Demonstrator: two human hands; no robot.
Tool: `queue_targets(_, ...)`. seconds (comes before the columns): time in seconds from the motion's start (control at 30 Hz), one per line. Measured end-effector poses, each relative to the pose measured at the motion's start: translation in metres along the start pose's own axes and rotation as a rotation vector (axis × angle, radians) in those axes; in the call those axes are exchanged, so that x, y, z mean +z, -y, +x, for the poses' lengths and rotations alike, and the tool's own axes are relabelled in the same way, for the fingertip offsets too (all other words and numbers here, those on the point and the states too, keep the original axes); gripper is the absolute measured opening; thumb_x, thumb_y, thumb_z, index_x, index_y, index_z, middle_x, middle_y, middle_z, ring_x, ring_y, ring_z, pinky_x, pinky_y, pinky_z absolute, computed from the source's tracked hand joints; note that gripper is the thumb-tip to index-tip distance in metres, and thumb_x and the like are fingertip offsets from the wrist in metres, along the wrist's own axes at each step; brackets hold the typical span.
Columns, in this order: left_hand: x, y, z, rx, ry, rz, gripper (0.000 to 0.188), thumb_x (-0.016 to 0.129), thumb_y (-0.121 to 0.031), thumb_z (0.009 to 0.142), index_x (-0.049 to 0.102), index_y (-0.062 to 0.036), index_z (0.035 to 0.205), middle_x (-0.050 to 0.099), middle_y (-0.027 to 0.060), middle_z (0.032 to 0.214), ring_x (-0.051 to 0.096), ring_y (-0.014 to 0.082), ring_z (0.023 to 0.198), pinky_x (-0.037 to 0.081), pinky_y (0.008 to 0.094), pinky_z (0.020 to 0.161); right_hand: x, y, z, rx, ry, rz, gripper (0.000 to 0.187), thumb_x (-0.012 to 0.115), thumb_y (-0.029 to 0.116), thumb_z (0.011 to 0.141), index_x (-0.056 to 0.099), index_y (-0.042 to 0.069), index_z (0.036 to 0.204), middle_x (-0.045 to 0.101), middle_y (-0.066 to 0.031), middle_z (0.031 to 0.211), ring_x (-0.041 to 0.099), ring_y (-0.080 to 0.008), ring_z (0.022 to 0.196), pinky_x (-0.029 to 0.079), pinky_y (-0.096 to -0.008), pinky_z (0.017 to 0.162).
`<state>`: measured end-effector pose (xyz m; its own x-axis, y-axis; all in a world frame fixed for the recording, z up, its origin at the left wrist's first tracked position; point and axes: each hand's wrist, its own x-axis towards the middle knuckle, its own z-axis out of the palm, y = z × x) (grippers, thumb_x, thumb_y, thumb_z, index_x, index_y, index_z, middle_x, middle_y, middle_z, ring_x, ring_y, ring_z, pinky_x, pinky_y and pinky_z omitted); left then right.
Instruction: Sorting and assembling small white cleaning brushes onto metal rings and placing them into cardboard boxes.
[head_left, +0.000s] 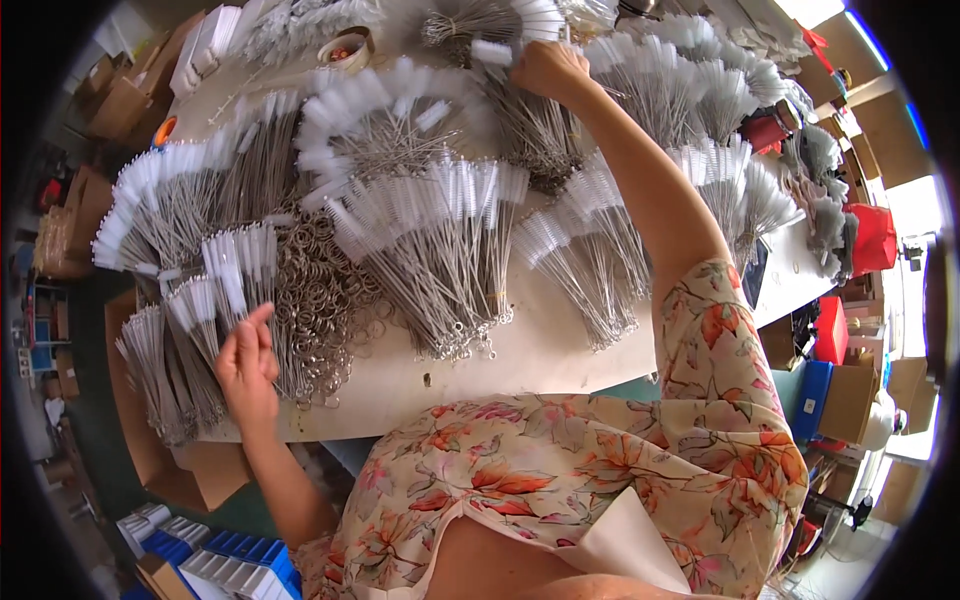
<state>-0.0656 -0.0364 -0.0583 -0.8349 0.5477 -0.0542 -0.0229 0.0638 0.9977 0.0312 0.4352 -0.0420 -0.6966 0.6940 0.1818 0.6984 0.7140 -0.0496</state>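
Bundles of thin wire brushes with white bristle heads and looped wire handles cover the table [545, 335]. My right hand [552, 72] reaches to the far side, its fingers closed at a brush [491, 52] whose white head sticks out to the left. The fingertips are partly hidden. Near the left front, my left hand [248, 365] hovers with the index finger stretched out and nothing visible in it. Beside it lie a brush bundle [243, 270] and a heap of metal rings [315, 300]. A large fan of brushes [430, 220] spreads across the middle.
An open cardboard box [205, 475] stands below the table's left edge. A round container [345, 50] and an orange tape roll [165, 131] sit at the back left. More brush bundles [720, 95] fill the right. Blue and white bins [235, 565] stand at the lower left.
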Motion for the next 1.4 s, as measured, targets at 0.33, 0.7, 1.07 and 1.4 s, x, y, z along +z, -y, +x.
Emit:
queue_targets(0.33,-0.035,0.034,-0.027,0.003,-0.082,-0.223,0.03,0.051,-0.025,0.091,0.062,0.0027,0.095,0.047,-0.0023,0.07,0.034,0.0021,0.053,0.023,0.0181,0.041,-0.007,-0.033,0.024,-0.13,0.104,0.235,0.029,0.072,0.038,0.063,0.07,0.011,0.074,0.065,-0.0074,0.068,0.062,-0.0216,0.063,0.05,-0.0341,0.065)
queue_targets(0.7,0.074,-0.043,-0.004,0.354,0.205,-0.086,0.021,0.049,-0.008,0.09,0.056,0.0006,0.108,0.052,0.0016,0.068,0.048,0.0048,0.052,0.039,0.0182,0.044,-0.102,0.101,-0.111,-0.472,0.066,1.401,0.021,0.055,0.017,0.084,0.062,0.002,0.097,0.063,-0.0105,0.094,0.063,-0.0224,0.081,0.05,-0.0334,0.077)
queue_targets(1.07,0.084,-0.029,-0.014,0.916,0.042,0.299,0.023,0.067,0.002,0.072,0.056,-0.0023,0.092,0.06,0.0112,0.09,0.06,0.0185,0.078,0.053,0.0258,0.062,-0.039,0.136,-0.215,-0.183,0.255,1.595,0.033,0.051,0.029,0.091,0.062,0.0,0.1,0.064,-0.0103,0.096,0.058,-0.0159,0.091,0.045,-0.0318,0.085)
queue_targets(1.4,0.055,0.01,-0.04,1.051,0.062,0.247,0.066,0.071,-0.027,0.074,0.041,-0.0034,0.127,0.043,0.0136,0.119,0.049,0.0251,0.106,0.044,0.0363,0.087,-0.034,0.132,-0.251,-0.036,0.728,1.884,0.018,0.048,0.02,0.092,0.057,0.005,0.09,0.052,0.002,0.067,0.041,-0.0037,0.056,0.033,-0.0154,0.051)
